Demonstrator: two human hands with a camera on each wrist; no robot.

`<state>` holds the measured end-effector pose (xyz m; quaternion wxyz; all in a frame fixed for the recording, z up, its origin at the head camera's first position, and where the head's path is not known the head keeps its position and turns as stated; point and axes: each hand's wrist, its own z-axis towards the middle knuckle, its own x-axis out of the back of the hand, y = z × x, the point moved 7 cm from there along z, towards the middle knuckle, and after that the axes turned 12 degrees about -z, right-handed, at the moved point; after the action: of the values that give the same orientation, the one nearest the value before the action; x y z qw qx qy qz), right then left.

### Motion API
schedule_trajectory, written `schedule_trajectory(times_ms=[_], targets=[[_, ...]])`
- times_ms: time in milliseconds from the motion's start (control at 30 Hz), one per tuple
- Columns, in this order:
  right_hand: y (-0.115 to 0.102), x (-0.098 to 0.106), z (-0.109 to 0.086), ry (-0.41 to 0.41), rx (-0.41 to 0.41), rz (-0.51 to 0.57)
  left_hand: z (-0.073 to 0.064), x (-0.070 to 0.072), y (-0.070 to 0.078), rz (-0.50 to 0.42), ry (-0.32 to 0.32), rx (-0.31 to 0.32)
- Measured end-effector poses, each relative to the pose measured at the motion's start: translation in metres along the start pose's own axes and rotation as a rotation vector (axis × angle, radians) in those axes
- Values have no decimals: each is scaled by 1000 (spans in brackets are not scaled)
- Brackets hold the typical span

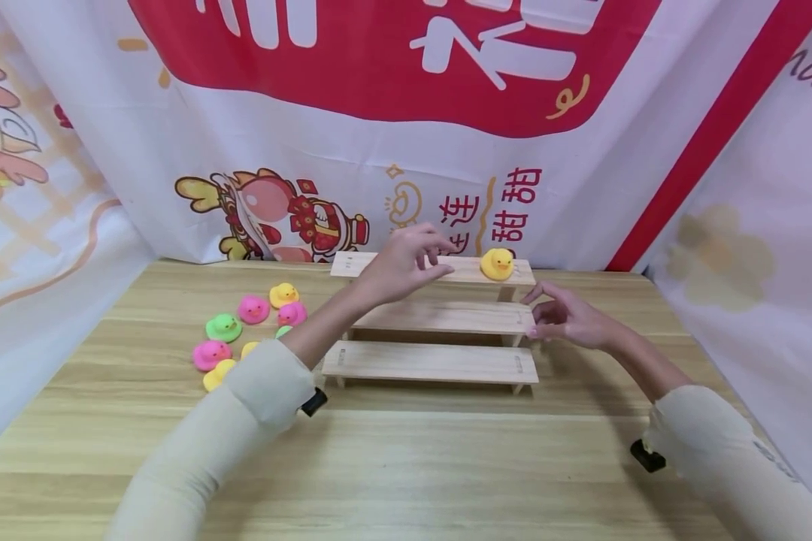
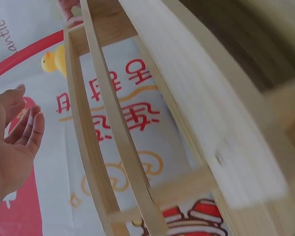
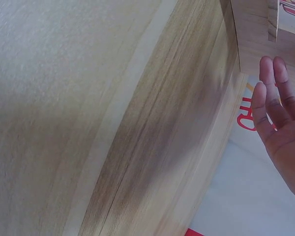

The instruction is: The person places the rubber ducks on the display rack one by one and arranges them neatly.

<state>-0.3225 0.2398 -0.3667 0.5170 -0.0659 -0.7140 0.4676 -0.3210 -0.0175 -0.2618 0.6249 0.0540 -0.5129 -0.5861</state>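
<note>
A three-tier wooden shelf rack (image 1: 429, 361) stands on the table, and one yellow rubber duck (image 1: 498, 264) sits near the right end of its top tier. Over the left part of that tier is my left hand (image 1: 406, 263), fingers loosely bent and holding nothing. In the left wrist view the left hand (image 2: 14, 142) is apart from the duck (image 2: 54, 60). My right hand (image 1: 565, 319) is at the rack's right end, beside the middle tier. Its fingers (image 3: 280, 73) extend toward the side of the rack; whether they touch it I cannot tell.
Several pink, green and yellow ducks lie in a group left of the rack, among them a green duck (image 1: 224, 327) and a pink duck (image 1: 211, 355). My left forearm partly covers this group. A printed cloth (image 1: 352, 143) hangs behind the table (image 1: 406, 473).
</note>
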Motion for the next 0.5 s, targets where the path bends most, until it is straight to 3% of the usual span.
schedule_trajectory(times_ms=[500], targets=[[0, 0, 0, 12, 35, -6, -49, 46, -16, 52, 59, 13]])
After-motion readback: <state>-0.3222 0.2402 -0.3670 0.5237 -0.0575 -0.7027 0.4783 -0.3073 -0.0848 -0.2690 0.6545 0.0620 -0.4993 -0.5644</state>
